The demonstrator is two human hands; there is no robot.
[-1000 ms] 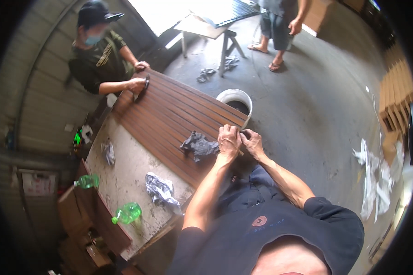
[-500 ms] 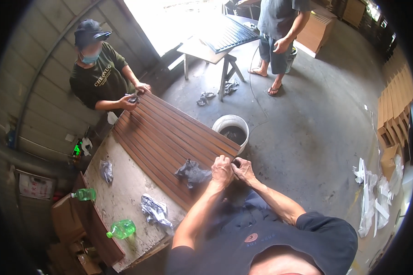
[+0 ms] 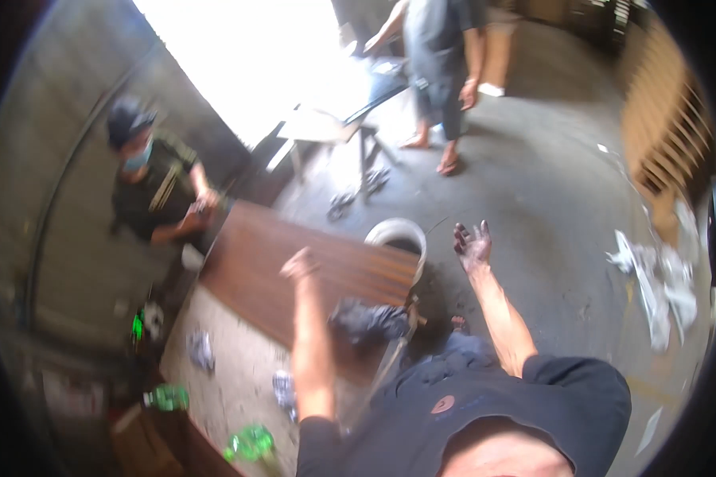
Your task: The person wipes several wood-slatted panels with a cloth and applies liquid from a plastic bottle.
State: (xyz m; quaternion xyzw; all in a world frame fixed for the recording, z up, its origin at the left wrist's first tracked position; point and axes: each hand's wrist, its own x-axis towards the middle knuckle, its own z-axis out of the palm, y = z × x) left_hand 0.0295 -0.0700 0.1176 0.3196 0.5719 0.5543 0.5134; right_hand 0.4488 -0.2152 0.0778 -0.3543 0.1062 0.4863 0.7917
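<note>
My left hand (image 3: pixel 300 266) is over the brown slatted panel (image 3: pixel 243 246), its fingers smeared by motion. To the panel's right, my right hand (image 3: pixel 473 246) is raised above the floor, palm showing, fingers spread and stained dark, holding nothing. A crumpled dark grey cloth (image 3: pixel 370 319) lies at the near end of the panel. The panel rests on a pale worktable (image 3: pixel 215 318). A white bucket (image 3: pixel 374 232), dark inside, stands on the floor just past the panel's right edge.
At the panel's far left end stands a co-worker (image 3: pixel 155 187) in a cap and mask. Another person (image 3: pixel 437 71) stands by a trestle table (image 3: pixel 318 126). Green bottles (image 3: pixel 249 443) and crumpled rags (image 3: pixel 201 350) lie on the worktable. Plastic wrap (image 3: pixel 660 294) lies at right.
My hands have parted from the panel's near right corner: the left moved leftward over the panel, the right out over the floor and opened. The view has shifted; the dark cloth looks bunched nearer the corner.
</note>
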